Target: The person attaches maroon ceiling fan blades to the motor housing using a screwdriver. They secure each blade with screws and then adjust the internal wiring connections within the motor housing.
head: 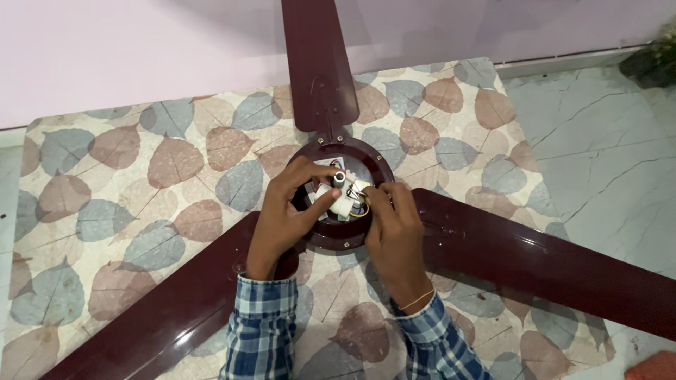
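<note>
Checked sleeves (264,331) nearest, left hand (285,211) pinching white capacitor (343,204) at fan hub (343,193), right hand (394,232) gripping, perhaps, its wires (360,204), leaf-patterned mat (141,183) beneath hub.

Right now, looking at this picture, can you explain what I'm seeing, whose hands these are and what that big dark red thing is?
This is one picture from a camera worn on a person's head, looking down at their own two hands. The dark red thing is a ceiling fan with three blades, lying on a leaf-patterned mat on the floor. The left hand and right hand meet over the round motor hub in the middle. They hold a small white part with thin wires, beside the short metal shaft. The sleeves are blue plaid.
</note>
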